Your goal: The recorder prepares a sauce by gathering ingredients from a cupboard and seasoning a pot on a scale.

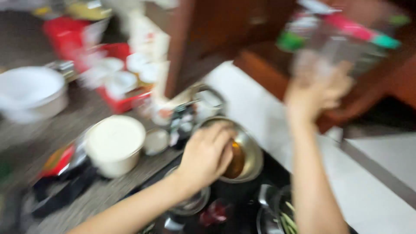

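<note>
— Hands, where are they?
— Left hand [207, 154] is cupped over the metal bowl [248, 152] on the table [73, 125], fingers curled. Right hand [313, 93] is up high, gripping a clear packet [336, 41]. Everything is blurry.
</note>
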